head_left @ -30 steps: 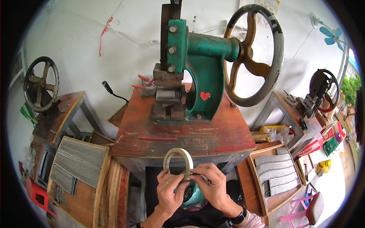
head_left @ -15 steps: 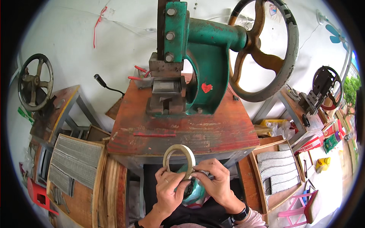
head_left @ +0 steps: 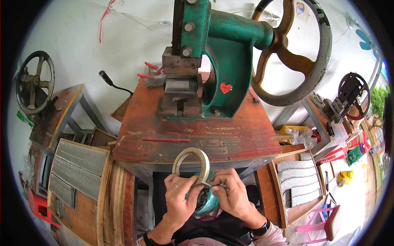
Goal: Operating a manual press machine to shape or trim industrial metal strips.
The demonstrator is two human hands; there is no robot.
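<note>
A roll of pale masking tape (head_left: 206, 165) stands on edge in front of me, just beyond the near edge of my lap. My left hand (head_left: 179, 199) grips its lower part between thumb and fingers, with a ring on one finger. Close to the roll's lower right side, my right hand (head_left: 233, 196) pinches the tape's loose end, and a short strip shows between the hands. Below them, partly hidden by both hands, a teal plastic bag (head_left: 210, 203) with dark contents lies at my lap.
A green hand press (head_left: 230, 74) with a large wheel stands on a worn red table (head_left: 205, 135). Wooden trays of grey ridged strips flank me, the left tray (head_left: 86, 205) and the right tray (head_left: 303, 211). A pink stool (head_left: 330, 223) is at lower right.
My right hand has drawn slightly away from the roll, and a short bit of tape now shows peeled from it. The whole view has shifted a little.
</note>
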